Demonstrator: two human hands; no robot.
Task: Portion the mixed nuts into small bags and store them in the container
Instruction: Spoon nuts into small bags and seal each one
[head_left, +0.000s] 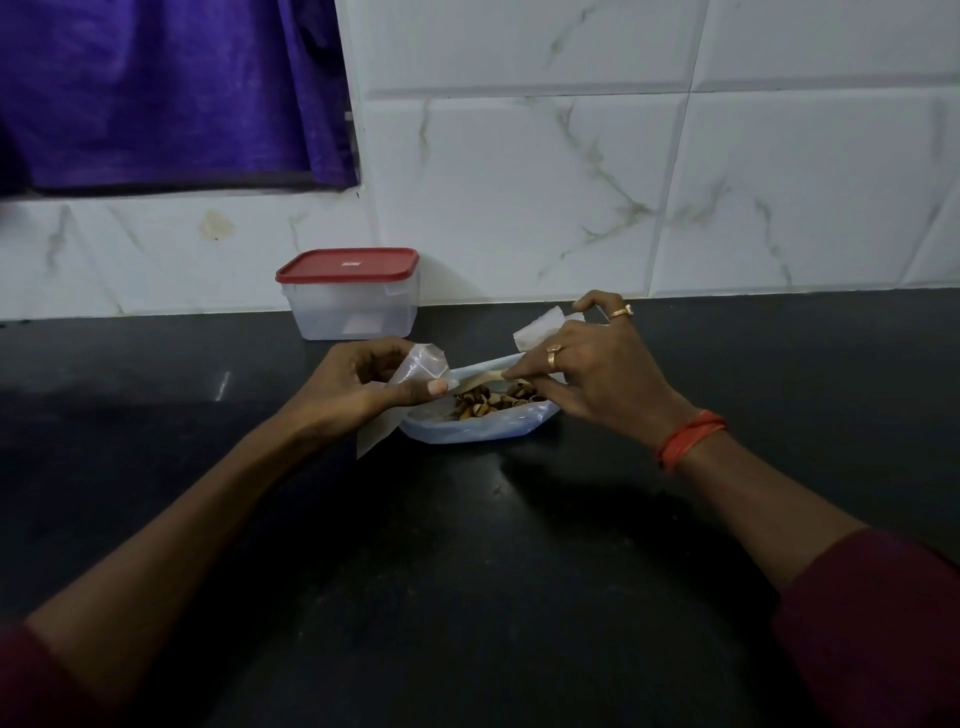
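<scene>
Mixed nuts (485, 405) lie in a large open clear plastic bag (483, 428) on the black counter. My left hand (358, 387) grips a small clear bag (421, 369) just left of the nuts, its mouth facing them. My right hand (592, 364) pinches a pale wooden spoon (480, 382) whose bowl points toward the small bag, and more small clear bags (537, 330) stick out between its fingers. A clear container (353, 312) with a red lid (348, 265), shut, stands at the back against the wall.
The black counter (467, 545) stretches wide toward me and to both sides. A white tiled wall (623, 182) rises behind it. A purple cloth (166, 88) hangs at the upper left.
</scene>
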